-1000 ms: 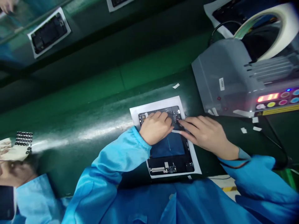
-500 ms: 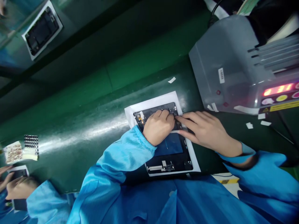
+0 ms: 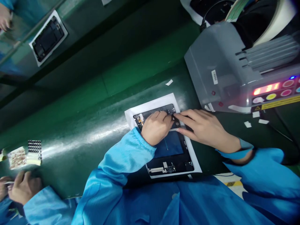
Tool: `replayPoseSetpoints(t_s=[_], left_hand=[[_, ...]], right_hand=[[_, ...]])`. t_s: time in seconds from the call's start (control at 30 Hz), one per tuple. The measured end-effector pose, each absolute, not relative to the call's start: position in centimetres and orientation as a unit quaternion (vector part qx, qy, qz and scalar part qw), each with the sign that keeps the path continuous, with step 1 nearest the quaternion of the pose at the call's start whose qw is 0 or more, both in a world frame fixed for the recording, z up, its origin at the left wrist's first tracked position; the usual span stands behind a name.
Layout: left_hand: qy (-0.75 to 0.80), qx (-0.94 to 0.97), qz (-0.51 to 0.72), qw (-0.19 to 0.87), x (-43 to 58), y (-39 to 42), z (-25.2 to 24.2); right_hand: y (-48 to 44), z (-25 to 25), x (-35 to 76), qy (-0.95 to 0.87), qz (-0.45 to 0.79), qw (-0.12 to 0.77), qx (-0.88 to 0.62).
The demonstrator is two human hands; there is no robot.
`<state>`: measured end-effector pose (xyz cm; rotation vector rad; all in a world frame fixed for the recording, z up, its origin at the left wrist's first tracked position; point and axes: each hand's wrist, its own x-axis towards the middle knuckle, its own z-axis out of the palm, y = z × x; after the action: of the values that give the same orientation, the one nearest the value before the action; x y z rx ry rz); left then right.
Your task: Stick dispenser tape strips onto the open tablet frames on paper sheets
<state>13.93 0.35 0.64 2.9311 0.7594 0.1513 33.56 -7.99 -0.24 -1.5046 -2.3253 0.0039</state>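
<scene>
An opened tablet [image 3: 172,159] with a blue battery and dark circuit boards lies in a white tray [image 3: 152,104] on the green belt. My left hand [image 3: 156,128] rests on its upper part, fingers curled and pressing on the board near the top edge. My right hand [image 3: 206,128] lies beside it, fingers stretched toward the same spot, fingertips touching the board. A thin white strip shows under my right fingers. What the fingertips press is too small to name.
A grey tape dispenser [image 3: 222,68] with lit red display stands at the right, cut white tape pieces [image 3: 247,124] in front of it. Another tablet in a tray [image 3: 48,36] lies far left. A co-worker's hand [image 3: 24,187] and a sheet of black dots [image 3: 34,150] are at lower left.
My hands stay on the tablet's top edge, fingertips drawing closer together. The co-worker's hand at lower left has shifted. The view has moved slightly.
</scene>
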Motion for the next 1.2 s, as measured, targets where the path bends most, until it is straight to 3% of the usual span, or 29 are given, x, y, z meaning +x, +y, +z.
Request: replayPoseSetpoints(t_s=[0.7,1.2], left_hand=[[0.236,0.968,0.076,0.034,14.0,0.2,0.2],[0.249,0.963,0.078,0.074,13.7,0.3,0.4]], right_hand=[[-8.0,-0.5,33.5,-0.825,0.019,0.172,-0.539],[-8.0,-0.7,33.4,-0.816,0.041,0.185,-0.546]])
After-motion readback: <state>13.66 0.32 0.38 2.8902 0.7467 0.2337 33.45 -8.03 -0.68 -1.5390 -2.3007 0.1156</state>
